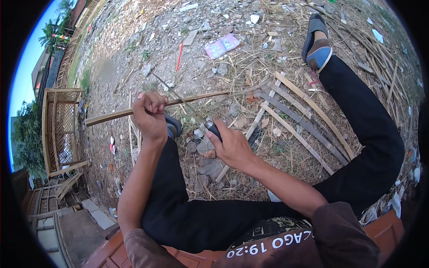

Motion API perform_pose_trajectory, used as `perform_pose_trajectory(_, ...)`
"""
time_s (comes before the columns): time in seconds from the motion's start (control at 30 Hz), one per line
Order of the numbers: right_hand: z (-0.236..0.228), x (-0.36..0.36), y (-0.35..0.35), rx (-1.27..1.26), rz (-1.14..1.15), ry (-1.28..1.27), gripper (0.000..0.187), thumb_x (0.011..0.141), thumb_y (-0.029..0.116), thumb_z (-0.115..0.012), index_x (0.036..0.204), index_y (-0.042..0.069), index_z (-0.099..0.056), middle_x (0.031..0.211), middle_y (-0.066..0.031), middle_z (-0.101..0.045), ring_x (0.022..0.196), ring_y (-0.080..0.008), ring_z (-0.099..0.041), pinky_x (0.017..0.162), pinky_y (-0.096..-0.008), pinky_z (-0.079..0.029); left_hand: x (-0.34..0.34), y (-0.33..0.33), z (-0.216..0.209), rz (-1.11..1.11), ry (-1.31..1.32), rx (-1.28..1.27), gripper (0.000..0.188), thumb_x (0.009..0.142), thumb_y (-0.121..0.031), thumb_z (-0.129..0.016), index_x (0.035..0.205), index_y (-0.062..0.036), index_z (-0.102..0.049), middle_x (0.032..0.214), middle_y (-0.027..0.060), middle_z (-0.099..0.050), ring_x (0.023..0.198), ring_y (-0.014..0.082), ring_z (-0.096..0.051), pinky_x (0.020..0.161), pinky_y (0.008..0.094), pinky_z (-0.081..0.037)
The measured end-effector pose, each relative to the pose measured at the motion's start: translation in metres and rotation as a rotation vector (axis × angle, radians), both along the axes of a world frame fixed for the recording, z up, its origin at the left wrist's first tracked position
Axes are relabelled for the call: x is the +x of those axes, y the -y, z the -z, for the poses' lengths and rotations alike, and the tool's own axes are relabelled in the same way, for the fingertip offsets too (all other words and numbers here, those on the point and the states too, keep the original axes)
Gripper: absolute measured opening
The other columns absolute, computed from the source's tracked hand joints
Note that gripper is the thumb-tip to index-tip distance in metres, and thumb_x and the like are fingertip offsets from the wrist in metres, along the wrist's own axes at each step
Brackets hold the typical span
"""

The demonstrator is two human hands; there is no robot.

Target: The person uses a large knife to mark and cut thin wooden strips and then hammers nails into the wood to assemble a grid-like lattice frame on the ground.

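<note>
My right hand (232, 147) is closed round the dark handle of a long, narrow-bladed knife (190, 107). Its blade points up and to the left, crossing over a long bamboo strip (109, 117). My left hand (153, 111) has its fingers curled in at that strip, left of where the blade crosses; the underside of its grip is hidden. The strip runs from the left across to the middle, where a thin pale shaving (254, 90) curls off past its far end. My left foot (172, 127), partly covered by the strip and my arm, is just below it.
Several split bamboo slats (308, 129) lie fanned out between my legs, across a pale stick (260, 117). Beyond are a pink packet (222, 46) and a red stick (179, 57) on stony ground. A lattice-fronted wooden frame (62, 131) stands at the left. More sticks (380, 58) lie far right.
</note>
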State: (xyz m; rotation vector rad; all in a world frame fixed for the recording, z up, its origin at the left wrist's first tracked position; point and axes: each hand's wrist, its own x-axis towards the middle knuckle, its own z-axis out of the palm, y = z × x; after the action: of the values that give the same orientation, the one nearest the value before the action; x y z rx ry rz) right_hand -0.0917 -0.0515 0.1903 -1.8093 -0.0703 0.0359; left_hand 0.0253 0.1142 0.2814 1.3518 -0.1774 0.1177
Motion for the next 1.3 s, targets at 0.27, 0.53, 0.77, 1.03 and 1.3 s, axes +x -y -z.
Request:
perform_pose_trajectory(0.27, 0.009, 0.011, 0.023, 0.006, -0.053, -0.072, 0.032, 0.101, 0.032, -0.051, 0.105, 0.0, -0.049, 0.063, -0.0263, -0.061, 0.064, -0.0495, -0.062, 0.061, -0.0564, -0.047, 0.0, -0.001, -0.003, 0.044, 0.057, 0.038, 0.034, 0.098, -0.021, -0.039, 0.067, -0.012, -0.029, 0.059, 0.0008, -0.028, 0.059, 0.0147, -0.031, 0.069, 0.035, -0.039)
perform_pose_trajectory(0.53, 0.051, 0.039, 0.036, -0.064, 0.043, -0.201, 0.035, 0.101, 0.034, -0.05, 0.101, -0.001, -0.053, 0.069, -0.0266, -0.063, 0.07, -0.0491, -0.064, 0.066, -0.0555, -0.049, 0.008, 0.028, -0.007, 0.091, 0.069, 0.103, 0.037, 0.098, -0.025, -0.04, 0.065, -0.0133, -0.028, 0.059, 0.0008, -0.027, 0.06, 0.0148, -0.03, 0.071, 0.0359, -0.037)
perform_pose_trajectory(0.77, 0.063, 0.027, 0.018, -0.019, 0.103, -0.171, 0.033, 0.1, 0.032, -0.051, 0.105, -0.001, -0.05, 0.07, -0.0288, -0.063, 0.068, -0.0501, -0.063, 0.066, -0.0572, -0.048, 0.006, 0.027, -0.006, -0.024, -0.003, 0.06, 0.035, 0.098, -0.023, -0.04, 0.067, -0.0133, -0.028, 0.06, 0.0008, -0.027, 0.061, 0.015, -0.03, 0.072, 0.0351, -0.039)
perform_pose_trajectory(1.03, 0.009, 0.022, 0.019, 0.052, -0.084, -0.054, 0.037, 0.1, 0.033, -0.051, 0.107, -0.002, -0.054, 0.077, -0.0283, -0.065, 0.074, -0.0477, -0.065, 0.071, -0.0562, -0.049, 0.001, 0.017, -0.015, -0.096, -0.014, 0.031, 0.035, 0.098, -0.023, -0.041, 0.067, -0.0132, -0.028, 0.061, 0.0013, -0.027, 0.062, 0.0151, -0.03, 0.072, 0.0343, -0.039)
perform_pose_trajectory(1.3, 0.086, 0.017, 0.018, -0.185, 0.047, -0.338, 0.04, 0.099, 0.039, -0.05, 0.104, 0.0, -0.052, 0.08, -0.0323, -0.065, 0.081, -0.0494, -0.066, 0.072, -0.0565, -0.049, -0.002, 0.005, -0.063, -0.259, 0.042, -0.017, 0.035, 0.097, -0.019, -0.043, 0.066, -0.0159, -0.025, 0.059, -0.0013, -0.022, 0.057, 0.012, -0.024, 0.065, 0.0316, -0.033)
